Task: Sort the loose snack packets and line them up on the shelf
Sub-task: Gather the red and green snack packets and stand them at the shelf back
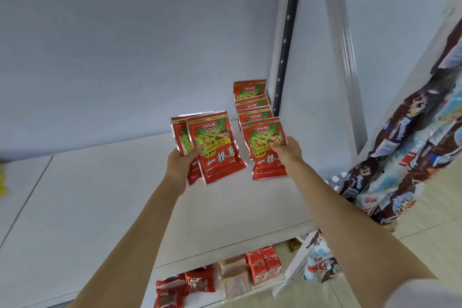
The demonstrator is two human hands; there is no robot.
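My left hand (180,166) grips a small stack of red snack packets (215,150), held upright above the white shelf (100,195); at least two packets show, one behind the other. My right hand (287,150) pinches the right edge of another red snack packet (265,150), standing at the front of a row of matching red packets (251,102). That row runs back toward the shelf's rear right corner beside the upright post. All packets are red with green and yellow artwork.
A slotted metal upright (285,40) stands at the shelf's back right. Hanging strips of blue and brown snack bags (410,147) fill the right side. The lower shelf holds red packets (175,290) and small red boxes (265,265). A yellow item (3,182) shows at the far left.
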